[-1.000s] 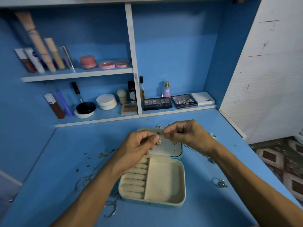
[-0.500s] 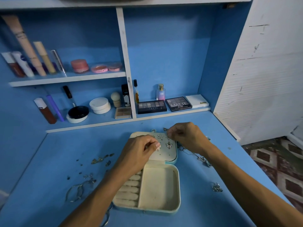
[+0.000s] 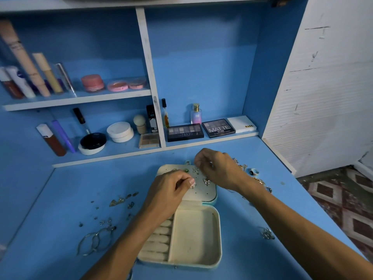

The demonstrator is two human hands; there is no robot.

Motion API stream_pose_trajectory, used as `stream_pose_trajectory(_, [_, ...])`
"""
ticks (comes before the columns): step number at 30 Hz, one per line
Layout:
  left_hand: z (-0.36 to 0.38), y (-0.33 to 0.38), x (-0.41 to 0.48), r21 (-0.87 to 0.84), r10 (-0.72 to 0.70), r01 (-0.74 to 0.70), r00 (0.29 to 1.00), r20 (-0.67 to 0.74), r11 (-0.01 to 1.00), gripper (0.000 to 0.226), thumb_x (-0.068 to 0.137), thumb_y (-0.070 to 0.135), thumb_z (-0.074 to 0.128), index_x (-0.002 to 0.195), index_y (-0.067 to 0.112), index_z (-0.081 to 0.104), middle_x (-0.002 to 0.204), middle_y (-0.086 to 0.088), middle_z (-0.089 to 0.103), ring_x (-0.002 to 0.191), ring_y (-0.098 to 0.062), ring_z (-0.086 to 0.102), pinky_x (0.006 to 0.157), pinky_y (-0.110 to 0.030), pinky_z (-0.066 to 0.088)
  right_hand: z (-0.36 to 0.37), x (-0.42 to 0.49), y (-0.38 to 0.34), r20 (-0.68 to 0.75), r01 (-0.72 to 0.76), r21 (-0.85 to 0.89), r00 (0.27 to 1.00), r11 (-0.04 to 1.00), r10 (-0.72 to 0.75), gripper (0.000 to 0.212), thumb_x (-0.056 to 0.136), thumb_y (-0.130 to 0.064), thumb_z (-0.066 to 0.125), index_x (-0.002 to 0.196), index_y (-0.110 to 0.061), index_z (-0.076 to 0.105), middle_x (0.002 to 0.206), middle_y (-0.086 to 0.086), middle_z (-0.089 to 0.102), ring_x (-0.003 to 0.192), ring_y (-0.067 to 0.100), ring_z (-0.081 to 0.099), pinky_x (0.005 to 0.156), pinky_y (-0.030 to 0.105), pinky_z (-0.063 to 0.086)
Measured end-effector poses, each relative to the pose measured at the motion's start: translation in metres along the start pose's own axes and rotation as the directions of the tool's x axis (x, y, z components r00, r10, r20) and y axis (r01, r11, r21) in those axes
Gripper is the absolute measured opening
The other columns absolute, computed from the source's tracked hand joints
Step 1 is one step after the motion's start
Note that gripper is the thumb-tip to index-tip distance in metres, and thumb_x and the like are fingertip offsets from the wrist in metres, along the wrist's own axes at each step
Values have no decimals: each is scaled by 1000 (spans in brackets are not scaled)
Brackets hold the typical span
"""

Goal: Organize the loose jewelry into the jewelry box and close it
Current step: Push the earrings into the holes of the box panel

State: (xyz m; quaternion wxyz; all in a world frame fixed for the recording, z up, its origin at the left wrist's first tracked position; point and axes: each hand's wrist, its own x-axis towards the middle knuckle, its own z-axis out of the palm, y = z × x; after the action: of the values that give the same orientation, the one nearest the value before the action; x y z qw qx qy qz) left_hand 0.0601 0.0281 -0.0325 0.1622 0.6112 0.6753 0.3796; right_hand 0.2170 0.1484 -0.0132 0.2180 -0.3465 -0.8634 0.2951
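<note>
A cream jewelry box [image 3: 219, 235] lies open on the blue desk, its lid panel [image 3: 210, 191] laid flat behind it with a few earrings pinned in it. My left hand [image 3: 171, 186] pinches a small earring [image 3: 192, 185] against the lid panel. My right hand [image 3: 218, 168] hovers over the lid's far right corner with fingers curled; what it pinches is too small to see. Loose earrings and studs [image 3: 119, 202] lie left of the box, with hoop bangles [image 3: 94, 240] below them. Rings and chains [image 3: 254, 172] lie to the right.
A silver piece [image 3: 267, 233] sits on the desk right of the box. Shelves behind hold eyeshadow palettes [image 3: 184, 132], a perfume bottle [image 3: 196, 114], compacts [image 3: 92, 141] and tubes [image 3: 46, 75]. A white wall panel [image 3: 323, 98] bounds the desk's right side.
The camera view shifted slightly. My left hand has lowered the earring onto the lid panel, and my right hand has moved to the lid's far edge.
</note>
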Motion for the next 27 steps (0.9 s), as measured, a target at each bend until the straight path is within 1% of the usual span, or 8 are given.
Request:
stream_pose_trajectory(3, [1, -1, -1, -4, 5, -5, 1000, -26, 1000, 15, 97, 33, 63, 90, 24, 73, 77, 10, 69, 74, -9, 63, 70, -38, 52, 4, 8, -4, 52, 10, -9, 999, 1000, -10, 16, 97, -7, 54, 99, -20, 63, 93, -7, 67, 85, 9, 61, 69, 7, 44])
stream_pose_trajectory(8, [2, -4, -2, -24, 24, -26, 997, -69, 999, 14, 97, 32, 65, 92, 22, 73, 78, 11, 68, 75, -9, 62, 69, -38, 53, 5, 10, -5, 14, 32, -8, 999, 999, -32, 18, 96, -6, 54, 99, -19, 66, 90, -4, 70, 82, 14, 65, 71, 23, 53])
stream_pose_trajectory(11, [1, -3, -2, -36, 35, -38, 995, -89, 999, 13, 96, 31, 66, 92, 22, 74, 77, 10, 68, 73, -10, 62, 67, -38, 52, 1, 9, -8, -21, -11, 47, 1000, 999, 12, 22, 95, -6, 51, 95, -21, 67, 82, -10, 69, 69, 6, 61, 63, 21, 50])
stream_pose_trajectory(18, [-7, 10, -8, 45, 149, -144, 980, -135, 989, 24, 98, 40, 57, 94, 23, 72, 84, 13, 68, 79, -6, 61, 69, -38, 53, -26, 6, -27, -44, -129, 519, 983, 845, 178, 11, 98, -9, 61, 94, -11, 72, 91, 6, 76, 51, 2, 49, 49, 16, 40])
stream_pose_trajectory(20, [-9, 15, -11, 88, 191, -180, 970, -151, 980, 27, 98, 43, 52, 94, 24, 72, 85, 14, 67, 79, -6, 59, 69, -38, 53, -29, 2, -32, 36, -191, 663, 974, 724, 224, 9, 97, -11, 63, 96, -10, 72, 89, 4, 75, 62, 10, 56, 56, 21, 47])
stream_pose_trajectory(22, [-9, 19, -14, 138, 241, -218, 954, -181, 966, 27, 99, 42, 52, 95, 23, 72, 87, 15, 68, 80, -6, 58, 69, -38, 53, -30, -1, -35, 106, -239, 742, 964, 626, 244, 7, 95, -11, 65, 93, -10, 72, 87, 6, 74, 83, 21, 63, 78, 36, 53])
stream_pose_trajectory(24, [-8, 21, -18, 186, 278, -242, 938, -205, 952, 25, 99, 40, 52, 95, 23, 71, 90, 14, 68, 81, -7, 57, 70, -38, 53, -31, -6, -38, 118, -246, 765, 962, 596, 246, 7, 93, -10, 66, 91, -10, 72, 86, 7, 73, 92, 26, 63, 89, 44, 49])
stream_pose_trajectory(27, [-3, 19, -24, 230, 274, -225, 938, -213, 947, 25, 101, 41, 50, 99, 25, 69, 97, 14, 68, 87, -9, 60, 76, -39, 52, -31, -10, -41, 125, -253, 781, 959, 571, 254, 8, 93, -9, 66, 91, -10, 73, 85, 6, 73, 94, 26, 62, 89, 44, 51])
